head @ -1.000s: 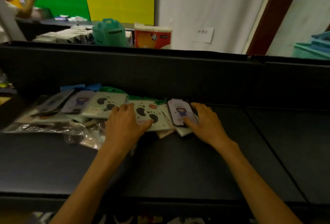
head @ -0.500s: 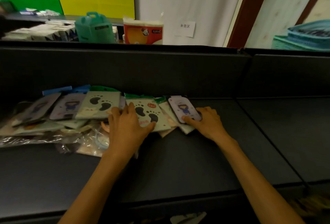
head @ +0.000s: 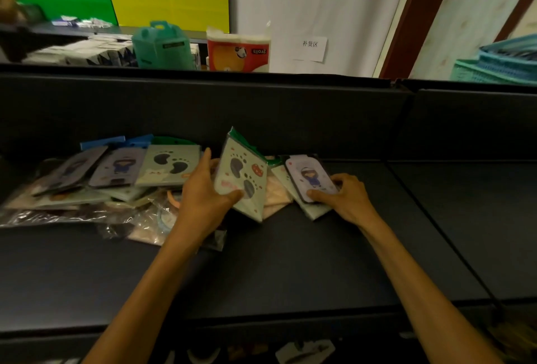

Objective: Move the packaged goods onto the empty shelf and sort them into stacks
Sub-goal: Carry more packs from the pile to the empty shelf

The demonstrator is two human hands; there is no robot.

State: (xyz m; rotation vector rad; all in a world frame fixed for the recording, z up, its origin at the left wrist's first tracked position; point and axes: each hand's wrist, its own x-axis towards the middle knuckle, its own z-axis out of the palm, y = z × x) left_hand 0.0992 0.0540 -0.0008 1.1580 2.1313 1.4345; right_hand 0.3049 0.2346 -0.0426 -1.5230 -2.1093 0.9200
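The dark shelf (head: 290, 262) bears overlapping flat packets (head: 116, 172) atop what seem clear plastic bags (head: 52, 215).

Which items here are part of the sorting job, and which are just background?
In the job:
footprint packet, gripped by the left hand
purple cartoon packet, held by the right hand
other packets
dark shelf

Lying about:
teal carry box
tissue roll pack
paper wall sign
blue baskets

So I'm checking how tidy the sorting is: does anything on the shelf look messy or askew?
Yes. The left hand holds a footprint packet tipped up on edge. Left of it, packets lie fanned and overlapping on loose clear bags, not stacked. The right hand grips a crooked girl-print packet.
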